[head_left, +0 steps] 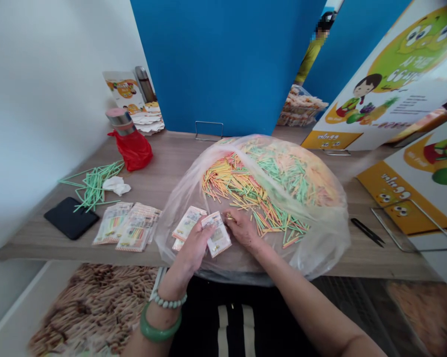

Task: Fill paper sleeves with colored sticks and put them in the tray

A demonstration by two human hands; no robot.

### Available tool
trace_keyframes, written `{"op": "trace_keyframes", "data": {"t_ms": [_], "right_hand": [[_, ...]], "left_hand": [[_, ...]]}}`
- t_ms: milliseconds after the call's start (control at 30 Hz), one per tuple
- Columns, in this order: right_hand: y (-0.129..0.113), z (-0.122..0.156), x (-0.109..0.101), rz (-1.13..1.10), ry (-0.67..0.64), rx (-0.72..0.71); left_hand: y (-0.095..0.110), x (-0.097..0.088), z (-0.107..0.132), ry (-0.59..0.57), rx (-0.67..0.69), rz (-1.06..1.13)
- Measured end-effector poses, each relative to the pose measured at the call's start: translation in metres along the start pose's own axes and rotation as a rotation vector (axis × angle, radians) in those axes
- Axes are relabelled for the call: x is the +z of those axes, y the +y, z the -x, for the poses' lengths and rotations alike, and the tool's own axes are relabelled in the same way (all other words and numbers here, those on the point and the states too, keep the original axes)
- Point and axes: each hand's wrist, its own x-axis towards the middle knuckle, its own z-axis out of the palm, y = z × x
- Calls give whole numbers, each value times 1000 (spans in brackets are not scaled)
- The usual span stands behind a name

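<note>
Left hand (194, 243) grasping small packet (216, 234); right hand (242, 229) pinching coloured sticks (246, 191) in bag.

white wall (41, 99) left, blue partition (223, 64), wooden tabletop (164, 163)

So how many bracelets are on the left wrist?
2: a pale beaded bracelet nearer the left hand, and a green bangle just behind it. Forearm beyond is out of frame; more may be hidden.

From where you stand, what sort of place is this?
Probably a hand-packing bench in a small workshop: a clear bag of coloured sticks, filled packets stacked on the wooden table, and the left hand holding a packet.
</note>
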Motion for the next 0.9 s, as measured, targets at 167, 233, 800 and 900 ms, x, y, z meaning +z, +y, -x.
{"op": "trace_keyframes", "data": {"t_ms": [167,233,800,900], "right_hand": [[-4,0,-7,-144,50,102],[-10,-1,-13,-290,126,120],[-17,8,-22,-641,320,49],[2,13,-14,-224,133,17]], "left_hand": [[-2,-3,1,-56,115,-232],[-5,-2,-1,-77,166,-302],[-19,8,-12,-103,204,-461],[-18,3,-11,-69,203,-423]]}}
